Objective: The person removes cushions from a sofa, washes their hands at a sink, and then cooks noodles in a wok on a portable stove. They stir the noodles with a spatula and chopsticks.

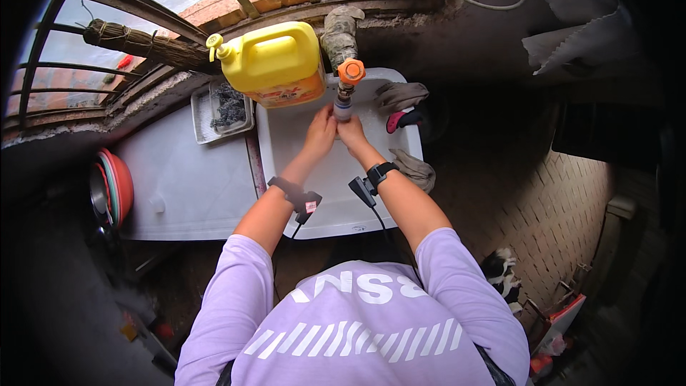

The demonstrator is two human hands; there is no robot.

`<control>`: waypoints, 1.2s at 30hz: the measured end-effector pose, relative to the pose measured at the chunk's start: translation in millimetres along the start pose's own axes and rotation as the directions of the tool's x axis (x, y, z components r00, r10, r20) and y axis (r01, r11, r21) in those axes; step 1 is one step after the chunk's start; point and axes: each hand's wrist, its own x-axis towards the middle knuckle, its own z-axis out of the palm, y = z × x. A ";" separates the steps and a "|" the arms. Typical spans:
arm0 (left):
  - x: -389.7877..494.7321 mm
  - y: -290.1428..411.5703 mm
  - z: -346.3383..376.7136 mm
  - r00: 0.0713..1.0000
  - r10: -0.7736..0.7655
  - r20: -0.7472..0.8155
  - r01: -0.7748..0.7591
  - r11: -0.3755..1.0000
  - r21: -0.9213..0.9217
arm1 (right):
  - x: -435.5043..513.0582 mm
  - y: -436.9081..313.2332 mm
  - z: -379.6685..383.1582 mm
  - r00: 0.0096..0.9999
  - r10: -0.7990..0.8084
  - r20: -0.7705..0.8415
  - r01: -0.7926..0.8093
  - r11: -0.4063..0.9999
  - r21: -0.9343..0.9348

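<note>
Both hands are together beneath the spout of a water tap (343, 110) with an orange handle (351, 71), over a white sink (289, 139). My left hand (323, 128) is at the left of the spout, fingers pointing away from me. On the other side, my right hand (351, 133) is close beside it, partly covered by the tap. Whether anything lies between the hands is hidden, and the fingers are too covered to read. A large yellow detergent jug (276, 64) with a pump top stands behind my left hand.
Grey cloths (401, 95) (412, 170) and a pink-and-black item (399, 119) hang on the sink's right rim. Left of it are a white counter (187, 182), a plastic basket (206, 123) and stacked basins (115, 185). A black-and-white animal (504, 276) is on the brick floor.
</note>
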 end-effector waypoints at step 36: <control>24.0 229.3 -29.8 0.913 0.344 -0.220 0.003 0.533 0.846 | -53.4 -79.9 -180.1 0.874 0.050 0.483 0.375 0.561 -0.738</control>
